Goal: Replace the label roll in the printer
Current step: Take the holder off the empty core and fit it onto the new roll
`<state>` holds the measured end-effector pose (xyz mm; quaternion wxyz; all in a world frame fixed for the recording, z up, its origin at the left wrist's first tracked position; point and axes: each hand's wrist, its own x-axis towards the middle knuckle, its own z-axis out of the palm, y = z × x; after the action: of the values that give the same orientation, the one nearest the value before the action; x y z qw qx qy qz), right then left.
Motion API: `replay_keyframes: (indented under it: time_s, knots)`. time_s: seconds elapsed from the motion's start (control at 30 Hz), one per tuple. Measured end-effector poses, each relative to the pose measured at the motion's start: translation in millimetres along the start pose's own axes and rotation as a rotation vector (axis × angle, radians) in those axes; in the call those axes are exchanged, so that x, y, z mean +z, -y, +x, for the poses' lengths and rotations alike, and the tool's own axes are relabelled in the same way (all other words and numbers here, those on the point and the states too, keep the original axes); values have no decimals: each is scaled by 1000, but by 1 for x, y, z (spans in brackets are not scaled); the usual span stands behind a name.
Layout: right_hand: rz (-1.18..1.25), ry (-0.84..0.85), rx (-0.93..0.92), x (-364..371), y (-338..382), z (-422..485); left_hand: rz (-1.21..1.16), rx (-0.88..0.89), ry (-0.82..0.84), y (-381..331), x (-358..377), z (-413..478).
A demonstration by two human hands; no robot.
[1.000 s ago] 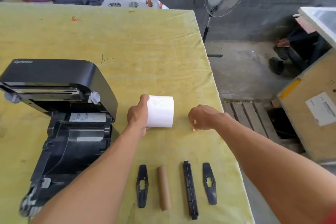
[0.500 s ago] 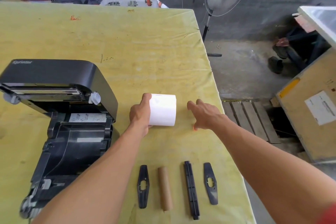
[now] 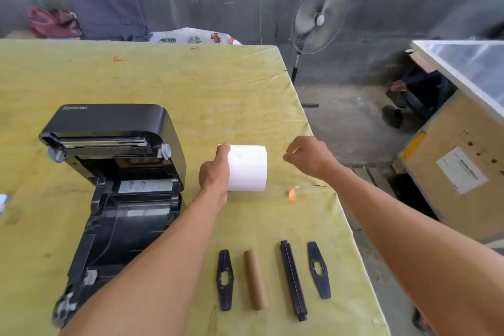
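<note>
Fingers [image 3: 224, 149] of the left hand [image 3: 214, 176] curl round the left end of the white label roll [image 3: 248, 168], which lies on the yellow table [image 3: 191, 90] just right of the open printer [image 3: 114, 172]; the right hand [image 3: 311, 157], raised nearby, pinches a thin pale strip [image 3: 294, 149].

- Printer [image 3: 120, 199]: black, lid raised open, bay exposed, left of frame on tabletop [image 3: 218, 90].
- Label roll [image 3: 246, 168]: white, full, axis horizontal, frame centre, just right of printer.
</note>
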<state>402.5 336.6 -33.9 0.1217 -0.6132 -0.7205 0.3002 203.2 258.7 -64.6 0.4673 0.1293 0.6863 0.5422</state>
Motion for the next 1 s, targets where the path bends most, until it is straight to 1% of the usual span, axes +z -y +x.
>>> replay_keyframes:
  time_s: [0.03,0.1,0.17,0.23,0.37,0.5,0.63,0.7,0.77,0.83,0.9,1.0]
  knots:
    - [146,45,23,-2,6,-5,-2,3,1,-1,0,-3]
    - [395,201,85,-5,20,-16,-6,5,0,-3,0,-7]
    - [484,329,121,-6,30,-26,-1,8,-4,-5,0,-11]
    - [499,376,129,-4,36,-33,1,10,0,-6,-1,-15]
    - [475,409,183,4,39,-47,-13,-2,40,-9,-8,-24]
    - [580,404,181,16,42,-61,32,-1,125,-12,-15,-40]
    - [732,329,198,18,46,-79,-4,19,309,-16,-33,-58]
    - [827,301,227,17,46,-91,3,80,404,-17,-43,-68]
    - [896,284,257,14,45,-104,73,155,451,-16,-49,-77]
    - [940,278,287,13,42,-117,120,217,470,-13,-53,-88]
    - [935,285,297,12,40,-130,103,251,460,-6,-54,-98]
    - [869,313,281,10,35,-143,36,242,368,5,-52,-111]
